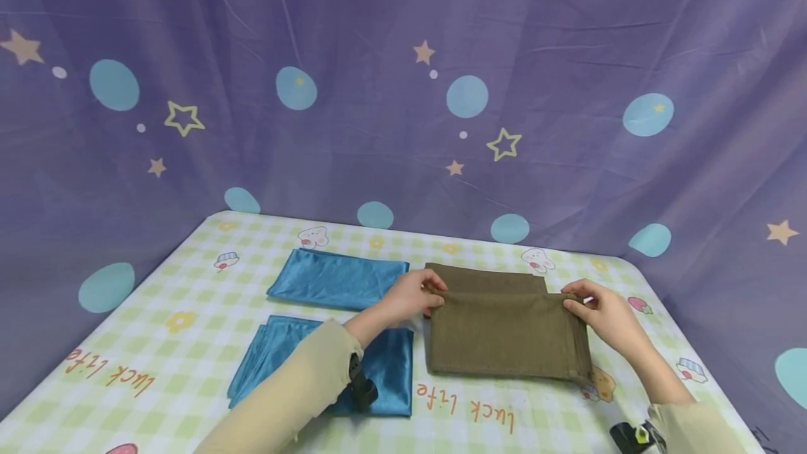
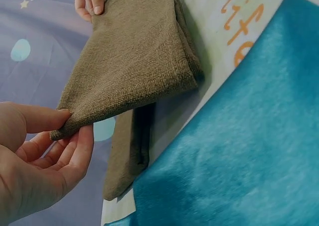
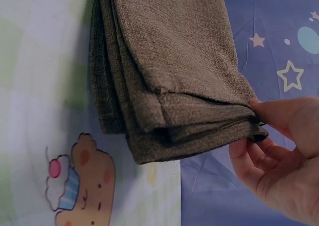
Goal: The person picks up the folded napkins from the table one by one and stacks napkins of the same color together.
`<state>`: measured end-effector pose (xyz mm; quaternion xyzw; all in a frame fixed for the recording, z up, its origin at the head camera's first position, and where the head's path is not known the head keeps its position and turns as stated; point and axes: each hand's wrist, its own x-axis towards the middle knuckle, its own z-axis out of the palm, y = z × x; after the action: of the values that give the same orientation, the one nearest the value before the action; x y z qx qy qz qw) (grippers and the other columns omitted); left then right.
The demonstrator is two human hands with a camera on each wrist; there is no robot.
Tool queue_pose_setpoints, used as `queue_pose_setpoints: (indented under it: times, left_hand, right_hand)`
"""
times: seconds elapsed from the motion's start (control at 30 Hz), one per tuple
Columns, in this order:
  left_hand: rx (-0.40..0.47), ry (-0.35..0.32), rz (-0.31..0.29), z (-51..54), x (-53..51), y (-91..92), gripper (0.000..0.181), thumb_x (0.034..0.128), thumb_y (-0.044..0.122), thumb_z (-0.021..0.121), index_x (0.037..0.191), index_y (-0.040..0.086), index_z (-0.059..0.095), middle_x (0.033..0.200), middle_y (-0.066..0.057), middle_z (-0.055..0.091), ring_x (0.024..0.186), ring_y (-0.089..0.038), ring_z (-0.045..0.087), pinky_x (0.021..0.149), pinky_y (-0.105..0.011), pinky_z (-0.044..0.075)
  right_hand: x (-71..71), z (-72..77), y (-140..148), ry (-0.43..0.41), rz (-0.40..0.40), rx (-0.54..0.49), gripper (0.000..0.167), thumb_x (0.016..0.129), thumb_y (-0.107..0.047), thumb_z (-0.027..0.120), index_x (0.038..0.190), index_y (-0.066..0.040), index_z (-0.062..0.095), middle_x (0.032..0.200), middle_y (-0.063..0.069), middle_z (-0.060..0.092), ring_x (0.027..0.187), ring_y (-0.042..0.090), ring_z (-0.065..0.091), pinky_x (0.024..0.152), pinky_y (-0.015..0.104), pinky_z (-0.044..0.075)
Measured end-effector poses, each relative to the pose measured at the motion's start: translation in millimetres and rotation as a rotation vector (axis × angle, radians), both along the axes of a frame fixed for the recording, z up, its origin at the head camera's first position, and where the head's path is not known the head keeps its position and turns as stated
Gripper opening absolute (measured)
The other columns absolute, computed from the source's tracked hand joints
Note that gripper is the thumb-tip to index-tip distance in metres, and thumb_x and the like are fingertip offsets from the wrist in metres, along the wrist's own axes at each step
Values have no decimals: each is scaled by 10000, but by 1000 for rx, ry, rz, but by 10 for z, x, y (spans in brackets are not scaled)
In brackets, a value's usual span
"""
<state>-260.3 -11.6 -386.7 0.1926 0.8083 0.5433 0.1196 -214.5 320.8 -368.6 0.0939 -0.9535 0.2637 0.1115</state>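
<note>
A folded brown cloth is held by its far edge between both hands, that edge raised off the table. My left hand pinches the far left corner between thumb and fingers, as the left wrist view also shows. At the far right corner my right hand pinches the stacked layers; in the right wrist view several folded layers hang from the fingers. Behind the held cloth lies another folded brown cloth, partly hidden by it.
A folded shiny blue cloth lies at the back left. Nearer, a second blue cloth sits partly under the left forearm. The table wears a green checked cover with printed figures. A purple curtain hangs behind it.
</note>
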Motion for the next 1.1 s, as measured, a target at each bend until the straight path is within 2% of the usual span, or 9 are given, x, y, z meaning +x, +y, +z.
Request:
queue_pose_setpoints:
  times: [0.33, 0.57, 0.8, 0.93, 1.1]
  left_hand:
    - [-43, 20, 17, 100, -120, -20, 146, 833, 46, 622, 978, 33, 613, 881, -92, 574, 639, -166, 548, 674, -450, 524]
    - [-28, -9, 27, 169, -190, -37, 139, 844, 41, 610, 983, 31, 612, 890, -103, 559, 670, -177, 551, 695, -453, 524]
    - [-23, -22, 49, 221, -267, -39, 154, 861, 50, 599, 1015, 49, 609, 929, -108, 564, 740, -181, 575, 731, -426, 523]
    - [-17, -31, 70, 236, -312, -40, 158, 858, 45, 603, 1016, 48, 612, 944, -108, 570, 763, -180, 584, 703, -368, 532]
    - [1, -44, 105, 256, -370, -45, 169, 853, 36, 605, 1021, 40, 616, 971, -115, 579, 803, -196, 592, 731, -375, 532]
  right_hand:
    - [-106, 93, -41, 15, -9, 2, 163, 855, -170, 626, 1006, -110, 629, 902, 82, 653, 693, 109, 582, 581, 281, 434]
    - [-179, 111, -55, 5, -25, 2, 167, 869, -206, 613, 1013, -121, 623, 930, 95, 650, 726, 148, 587, 587, 292, 432]
    - [-250, 156, -78, 2, -23, -24, 193, 869, -207, 615, 1013, -78, 628, 927, 135, 660, 727, 153, 593, 564, 283, 439]
    - [-293, 178, -93, 8, -23, -25, 194, 869, -197, 615, 1015, -70, 635, 957, 159, 660, 749, 192, 611, 579, 287, 449]
    - [-354, 201, -116, 1, -16, -35, 211, 880, -229, 602, 1024, -77, 630, 1000, 192, 642, 763, 222, 626, 583, 294, 460]
